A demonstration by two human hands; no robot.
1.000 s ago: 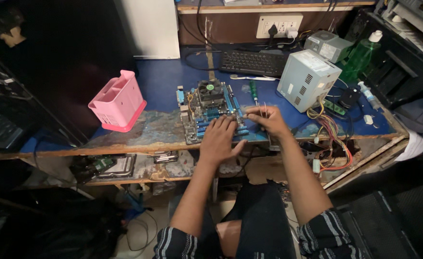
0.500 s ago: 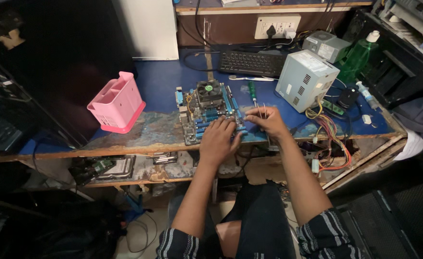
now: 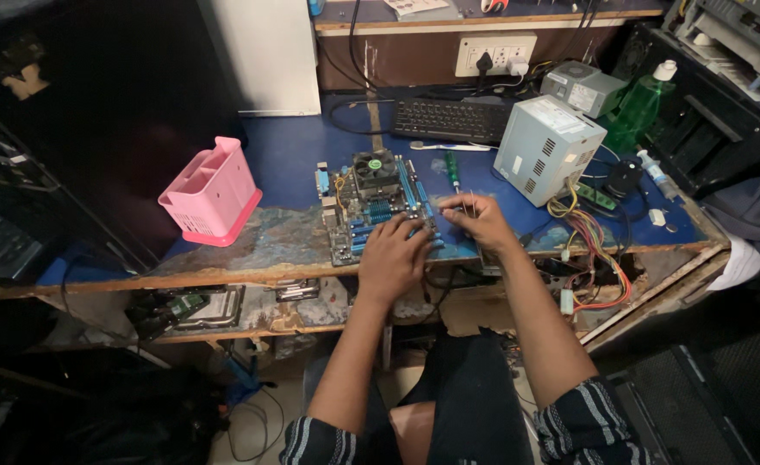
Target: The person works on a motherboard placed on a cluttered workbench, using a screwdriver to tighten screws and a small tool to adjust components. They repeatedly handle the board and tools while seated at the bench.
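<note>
Left hand (image 3: 395, 255) flat on motherboard (image 3: 378, 207), grip spread; right hand (image 3: 476, 220) grip unclear; pink caddy (image 3: 210, 193) left.

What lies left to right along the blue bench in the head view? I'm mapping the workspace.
Pink plastic slotted caddy → green computer motherboard with fan → green-handled screwdriver → grey metal power supply box → green plastic bottle.

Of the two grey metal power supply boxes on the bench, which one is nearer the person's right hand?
The larger, pale grey power supply box with vent slots, standing just beyond the right hand. The smaller, darker one sits farther back, by the wall socket.
</note>
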